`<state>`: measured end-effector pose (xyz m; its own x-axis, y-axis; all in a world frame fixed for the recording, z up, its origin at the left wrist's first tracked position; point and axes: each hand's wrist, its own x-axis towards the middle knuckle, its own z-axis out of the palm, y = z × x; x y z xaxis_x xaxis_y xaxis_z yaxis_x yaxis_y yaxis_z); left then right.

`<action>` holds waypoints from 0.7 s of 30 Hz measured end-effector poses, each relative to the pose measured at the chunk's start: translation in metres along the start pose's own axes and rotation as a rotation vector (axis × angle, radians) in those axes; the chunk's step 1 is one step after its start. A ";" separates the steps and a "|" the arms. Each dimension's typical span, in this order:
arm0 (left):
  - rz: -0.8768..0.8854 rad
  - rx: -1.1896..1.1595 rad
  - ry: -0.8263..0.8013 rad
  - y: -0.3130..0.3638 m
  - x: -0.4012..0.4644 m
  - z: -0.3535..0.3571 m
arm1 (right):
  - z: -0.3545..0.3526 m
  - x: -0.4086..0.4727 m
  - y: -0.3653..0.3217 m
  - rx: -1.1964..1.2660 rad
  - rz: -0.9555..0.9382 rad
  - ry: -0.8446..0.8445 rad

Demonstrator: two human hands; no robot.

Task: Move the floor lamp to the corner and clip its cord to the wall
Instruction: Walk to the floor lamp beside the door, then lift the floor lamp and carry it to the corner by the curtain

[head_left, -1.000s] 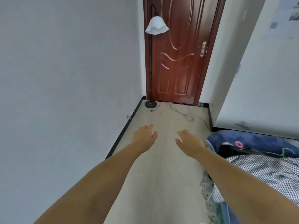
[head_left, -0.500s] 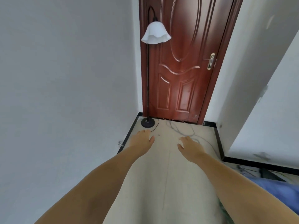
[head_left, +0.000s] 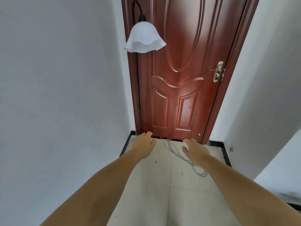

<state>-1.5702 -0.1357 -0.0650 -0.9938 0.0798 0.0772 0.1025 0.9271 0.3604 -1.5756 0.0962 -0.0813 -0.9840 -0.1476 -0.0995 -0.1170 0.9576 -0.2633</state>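
Observation:
The floor lamp stands at the left edge of the door, with a white bell-shaped shade (head_left: 145,39) and a thin black pole (head_left: 138,88). Its base is hidden behind my left hand (head_left: 143,142). A grey cord (head_left: 172,148) lies in loose loops on the floor in front of the door. My left hand is stretched forward, fingers apart, holding nothing. My right hand (head_left: 194,150) is also open and empty, over the cord's loops.
A red-brown wooden door (head_left: 184,79) with a brass handle (head_left: 217,72) closes the far end. White walls stand on both sides, with black skirting (head_left: 124,149) along the floor. The floor is pale tile.
I have walked closer to the door and lamp; both appear larger. The bedding at the lower right has left the view. My left hand now covers the lamp's base.

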 end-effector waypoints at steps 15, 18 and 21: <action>-0.229 -0.085 -0.109 -0.059 0.331 0.068 | 0.018 0.374 0.018 0.050 -0.134 -0.238; -0.308 -0.086 -0.123 -0.094 0.394 0.091 | 0.045 0.450 0.016 0.107 -0.106 -0.251; -0.388 -0.066 -0.175 -0.130 0.465 0.108 | 0.071 0.529 0.012 0.188 -0.073 -0.244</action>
<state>-2.0504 -0.1796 -0.1764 -0.9508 -0.2041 -0.2329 -0.2837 0.8758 0.3905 -2.0880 0.0123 -0.2053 -0.9101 -0.2912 -0.2948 -0.1371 0.8830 -0.4489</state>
